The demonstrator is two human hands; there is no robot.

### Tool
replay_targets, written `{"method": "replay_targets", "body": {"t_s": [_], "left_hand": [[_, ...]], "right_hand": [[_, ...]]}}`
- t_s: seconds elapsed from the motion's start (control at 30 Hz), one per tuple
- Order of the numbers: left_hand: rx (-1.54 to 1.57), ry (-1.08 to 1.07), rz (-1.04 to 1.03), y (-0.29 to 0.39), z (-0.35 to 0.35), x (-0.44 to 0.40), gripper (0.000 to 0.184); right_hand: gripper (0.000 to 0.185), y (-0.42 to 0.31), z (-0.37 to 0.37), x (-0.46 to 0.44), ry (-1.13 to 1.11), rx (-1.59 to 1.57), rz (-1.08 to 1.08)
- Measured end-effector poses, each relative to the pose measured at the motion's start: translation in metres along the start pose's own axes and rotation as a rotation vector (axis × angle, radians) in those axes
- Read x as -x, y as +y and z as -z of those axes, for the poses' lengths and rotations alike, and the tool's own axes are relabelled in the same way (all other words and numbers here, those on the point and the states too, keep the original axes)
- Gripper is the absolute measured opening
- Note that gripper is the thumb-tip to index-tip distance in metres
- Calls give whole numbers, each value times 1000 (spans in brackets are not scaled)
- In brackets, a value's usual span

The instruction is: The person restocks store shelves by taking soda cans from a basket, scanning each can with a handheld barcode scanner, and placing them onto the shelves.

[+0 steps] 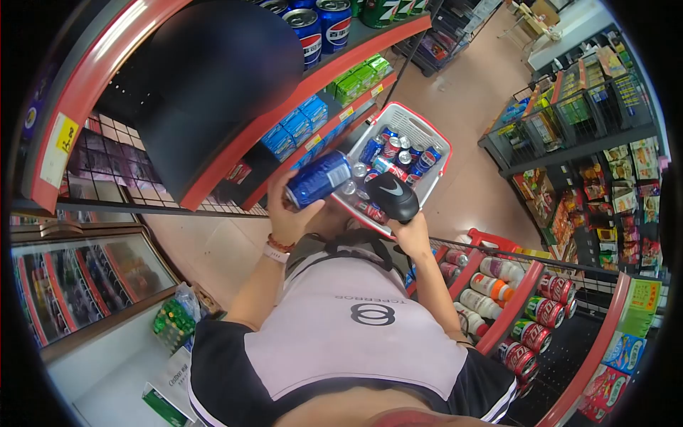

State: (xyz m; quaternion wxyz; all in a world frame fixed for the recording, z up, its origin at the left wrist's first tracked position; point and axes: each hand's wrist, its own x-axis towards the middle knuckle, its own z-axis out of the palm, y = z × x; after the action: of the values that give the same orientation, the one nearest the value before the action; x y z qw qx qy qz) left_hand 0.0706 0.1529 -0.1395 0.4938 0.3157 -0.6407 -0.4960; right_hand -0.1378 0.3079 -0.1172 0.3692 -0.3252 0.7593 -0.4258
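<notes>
My left hand [286, 213] is wrapped round a blue drink can [318, 179], tilted on its side with a pale barcode patch showing. My right hand [410, 231] grips a black handheld barcode scanner [393, 197], its rounded head towards the can. Beneath both hands stands a white shopping basket [435, 178] with a red rim. Several blue, red and silver cans [391, 147] lie inside it, some hidden by the scanner.
At the left, a red-edged shelf [270, 135] bears blue cans [334, 25] and small blue cartons [299, 127]. Bottles and red cans [517, 358] fill the rack at lower right. Snack racks [569, 135] stand across the aisle floor [455, 92]. A glass-doored fridge [92, 285] is at left.
</notes>
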Motion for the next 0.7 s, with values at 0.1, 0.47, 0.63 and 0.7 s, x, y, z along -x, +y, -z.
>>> {"method": "replay_targets", "body": {"t_s": [0.1,0.47,0.63,0.7], "left_hand": [[83,55,-147,31,26,-21,74],[97,-110,-472,142,9,-201,60],[-164,-92,-543,153,-23,-283,52],[-453,-25,-533,148,-31,-312,44]], "right_hand": [[27,-6,-5,0,28,-43,-68],[27,-8,-20,2,-39,-5,-84],[27,0,-8,0,-31,4,-126],[27,12,-2,-3,7,7,-108]]}}
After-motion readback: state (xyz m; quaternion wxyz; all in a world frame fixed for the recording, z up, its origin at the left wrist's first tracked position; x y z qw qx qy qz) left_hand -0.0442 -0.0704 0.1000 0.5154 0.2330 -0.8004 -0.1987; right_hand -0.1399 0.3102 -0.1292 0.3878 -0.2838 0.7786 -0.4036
